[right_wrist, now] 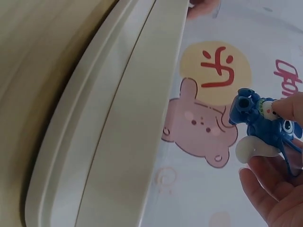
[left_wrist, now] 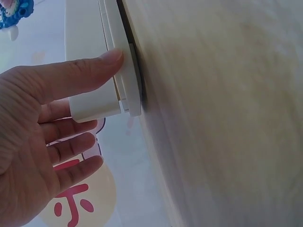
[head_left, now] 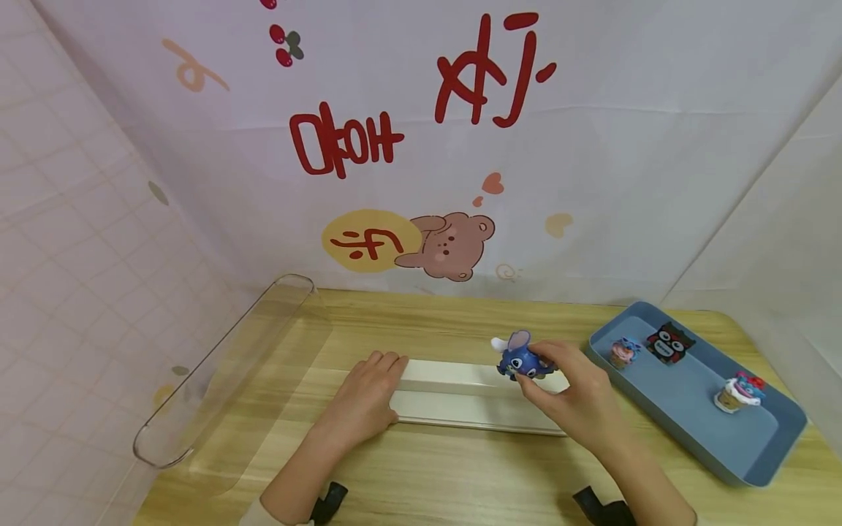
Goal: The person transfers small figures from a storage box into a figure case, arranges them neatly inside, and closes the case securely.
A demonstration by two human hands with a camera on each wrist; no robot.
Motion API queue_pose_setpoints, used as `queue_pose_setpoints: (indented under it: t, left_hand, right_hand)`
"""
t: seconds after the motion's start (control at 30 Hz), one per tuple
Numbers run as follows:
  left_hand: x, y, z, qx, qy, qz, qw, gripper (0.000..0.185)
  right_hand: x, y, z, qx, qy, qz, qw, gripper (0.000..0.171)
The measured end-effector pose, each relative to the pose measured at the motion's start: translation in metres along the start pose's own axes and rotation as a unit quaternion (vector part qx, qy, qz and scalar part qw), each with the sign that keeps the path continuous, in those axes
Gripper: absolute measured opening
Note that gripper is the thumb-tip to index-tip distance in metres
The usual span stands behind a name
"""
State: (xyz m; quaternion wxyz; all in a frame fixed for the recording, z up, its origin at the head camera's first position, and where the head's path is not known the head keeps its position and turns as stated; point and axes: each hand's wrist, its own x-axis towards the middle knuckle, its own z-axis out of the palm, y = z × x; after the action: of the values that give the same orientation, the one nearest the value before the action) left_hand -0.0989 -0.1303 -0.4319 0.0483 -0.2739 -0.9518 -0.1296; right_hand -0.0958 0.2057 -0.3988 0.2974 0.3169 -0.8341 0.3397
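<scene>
A white two-step stand [head_left: 454,400] lies on the wooden table. At its left end my left hand [head_left: 370,391] holds it. In the left wrist view the thumb [left_wrist: 97,71] lies across the stand's front edge, and the other fingers are behind its end, partly hidden. Above the stand's right part, my right hand [head_left: 579,394] pinches a blue toy figure [head_left: 522,359] with big eyes and pale ears, between thumb and forefinger. The right wrist view shows the figure [right_wrist: 262,125] apart from the stand [right_wrist: 120,109], with a white rounded part low on it.
On the right stands a blue-grey tray [head_left: 697,431] bearing an owl figure [head_left: 669,343] and two small cup-shaped toys, one [head_left: 625,352] at left and another [head_left: 739,392] at right. A clear plastic cover [head_left: 263,365] is at the left. A printed white cloth [head_left: 592,168] hangs behind.
</scene>
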Motion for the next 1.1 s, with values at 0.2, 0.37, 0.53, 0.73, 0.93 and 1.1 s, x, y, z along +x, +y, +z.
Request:
queue_pose_setpoints:
  t: [0.2, 0.37, 0.53, 0.73, 0.93, 1.1]
  left_hand:
    - [0.000, -0.002, 0.001, 0.000, -0.001, 0.001, 1.0000, 0.086]
    - [0.001, -0.002, 0.000, -0.002, -0.004, 0.002, 1.0000, 0.086]
    - [0.001, -0.003, -0.001, 0.000, -0.002, 0.002, 1.0000, 0.085]
    - [0.002, -0.004, -0.001, 0.000, -0.003, 0.000, 1.0000, 0.084]
    - [0.002, -0.004, -0.001, -0.005, -0.003, -0.005, 1.0000, 0.085]
    - [0.002, -0.004, -0.001, -0.003, -0.003, -0.007, 1.0000, 0.087]
  right_hand:
    - [0.004, -0.002, 0.014, 0.000, -0.013, -0.010, 1.000, 0.041]
    - [0.007, -0.007, 0.025, 0.015, -0.026, -0.010, 0.999, 0.031]
    - [0.008, -0.014, 0.037, 0.037, -0.037, 0.001, 0.999, 0.033]
    - [0.008, -0.021, 0.051, 0.049, -0.047, -0.005, 0.998, 0.037]
    - [0.008, -0.026, 0.063, 0.054, -0.057, -0.014, 0.997, 0.039]
    - [0.008, -0.031, 0.072, 0.057, -0.062, -0.025, 0.996, 0.041]
